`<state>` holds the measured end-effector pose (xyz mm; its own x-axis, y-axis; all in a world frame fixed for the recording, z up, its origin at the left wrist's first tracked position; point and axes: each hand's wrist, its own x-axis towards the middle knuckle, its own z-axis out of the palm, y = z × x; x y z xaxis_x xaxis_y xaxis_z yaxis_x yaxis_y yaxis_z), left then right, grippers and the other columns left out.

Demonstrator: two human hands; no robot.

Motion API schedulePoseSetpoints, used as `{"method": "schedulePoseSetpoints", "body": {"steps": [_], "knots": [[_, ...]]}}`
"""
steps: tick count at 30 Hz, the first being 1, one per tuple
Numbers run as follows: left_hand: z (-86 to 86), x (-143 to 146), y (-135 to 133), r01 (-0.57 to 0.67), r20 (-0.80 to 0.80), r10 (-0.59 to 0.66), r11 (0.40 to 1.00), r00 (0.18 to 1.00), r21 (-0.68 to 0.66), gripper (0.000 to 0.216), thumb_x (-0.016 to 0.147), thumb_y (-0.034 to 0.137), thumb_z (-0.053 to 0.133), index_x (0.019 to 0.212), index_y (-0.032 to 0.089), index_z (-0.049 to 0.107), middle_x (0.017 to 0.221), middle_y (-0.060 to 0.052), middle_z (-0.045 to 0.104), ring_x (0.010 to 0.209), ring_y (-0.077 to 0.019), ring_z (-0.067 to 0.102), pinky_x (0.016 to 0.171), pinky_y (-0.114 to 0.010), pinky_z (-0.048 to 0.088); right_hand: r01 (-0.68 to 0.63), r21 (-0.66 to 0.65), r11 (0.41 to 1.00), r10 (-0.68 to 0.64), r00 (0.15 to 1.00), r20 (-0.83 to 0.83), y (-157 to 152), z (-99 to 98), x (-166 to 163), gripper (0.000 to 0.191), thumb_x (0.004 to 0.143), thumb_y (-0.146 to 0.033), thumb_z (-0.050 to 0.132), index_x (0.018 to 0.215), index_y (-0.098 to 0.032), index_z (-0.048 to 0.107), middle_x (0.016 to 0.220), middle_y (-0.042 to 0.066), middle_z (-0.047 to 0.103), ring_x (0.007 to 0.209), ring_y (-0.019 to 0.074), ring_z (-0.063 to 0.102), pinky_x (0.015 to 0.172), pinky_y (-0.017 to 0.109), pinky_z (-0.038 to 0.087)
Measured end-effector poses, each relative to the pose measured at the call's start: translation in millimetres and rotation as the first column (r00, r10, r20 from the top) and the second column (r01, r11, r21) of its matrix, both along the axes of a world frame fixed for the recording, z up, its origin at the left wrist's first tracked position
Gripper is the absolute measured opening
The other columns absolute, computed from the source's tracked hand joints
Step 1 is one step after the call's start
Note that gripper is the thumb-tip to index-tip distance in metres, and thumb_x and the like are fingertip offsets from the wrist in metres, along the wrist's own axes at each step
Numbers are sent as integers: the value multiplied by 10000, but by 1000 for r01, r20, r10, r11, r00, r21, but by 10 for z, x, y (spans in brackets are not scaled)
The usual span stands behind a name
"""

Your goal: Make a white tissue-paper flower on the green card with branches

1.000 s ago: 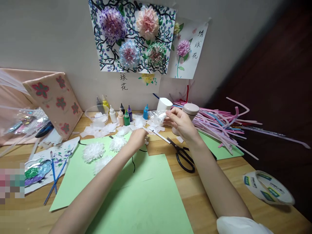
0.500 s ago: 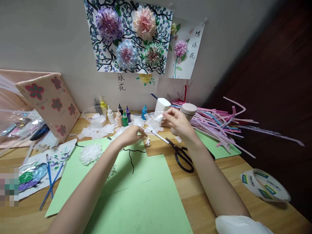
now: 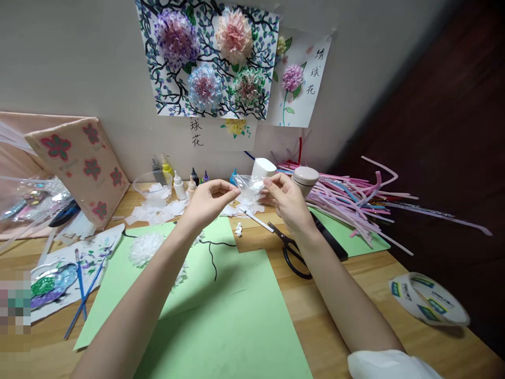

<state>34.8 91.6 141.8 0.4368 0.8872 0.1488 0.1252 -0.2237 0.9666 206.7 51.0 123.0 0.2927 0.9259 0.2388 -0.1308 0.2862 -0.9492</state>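
My right hand [image 3: 287, 199] is raised over the back of the desk and pinches a small clear plastic bag [image 3: 248, 185] with white paper bits in it. My left hand [image 3: 208, 200] has come up beside it, and its fingertips pinch the bag's left edge. Under the hands lie a crumpled white paper bit [image 3: 239, 229], a thin white stick [image 3: 256, 219] and black scissors [image 3: 294, 251]. A green paper sheet [image 3: 221, 310] with a black drawn branch and white tissue flowers [image 3: 147, 247] lies in front of me.
Small paint bottles [image 3: 178, 184], a clear bowl [image 3: 152, 185], a white cup [image 3: 263, 168] and a beige jar [image 3: 305, 179] line the wall. Pink pipe cleaners [image 3: 355, 197] pile up at the right. A tape roll [image 3: 428, 300] lies near the right edge. Brushes and a palette [image 3: 51, 279] rest at left.
My left hand has lifted off the green paper and moved up and right to the plastic bag. My right hand has stayed holding the bag in place.
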Motion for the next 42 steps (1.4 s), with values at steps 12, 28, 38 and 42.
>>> {"method": "schedulePoseSetpoints", "body": {"steps": [12,28,38,42], "knots": [[144,-88,-108,176,101,-154,944,983,-279,286,790,361,606,936,115,592,850,-90,691,780,-174,671,811,-329,527,2,48,999,-7,995,104,-73,31,-95,292,687,-404,724,673,-188,528,657,-27,591,632,124,607,588,239,552],[151,-392,119,237,-110,-246,967,963,-92,293,723,427,637,742,140,582,721,-32,626,636,-124,588,641,-267,507,-275,-144,951,290,952,95,-117,73,-93,304,667,-406,749,674,-152,582,607,13,677,574,133,667,578,240,554],[94,-210,15,209,45,-204,966,978,-152,254,669,316,697,807,136,583,767,-27,644,606,-104,593,635,-256,516,-242,-96,965,257,945,200,-64,-94,-189,264,683,-392,731,819,-166,715,778,49,723,673,180,678,679,335,567],[91,-225,28,234,49,-229,960,972,-155,231,695,291,674,834,133,579,748,-28,636,589,-109,598,615,-260,522,-224,-103,969,245,912,328,-95,-51,-156,183,726,-333,691,797,-167,723,726,40,715,641,168,662,624,304,549]]}}
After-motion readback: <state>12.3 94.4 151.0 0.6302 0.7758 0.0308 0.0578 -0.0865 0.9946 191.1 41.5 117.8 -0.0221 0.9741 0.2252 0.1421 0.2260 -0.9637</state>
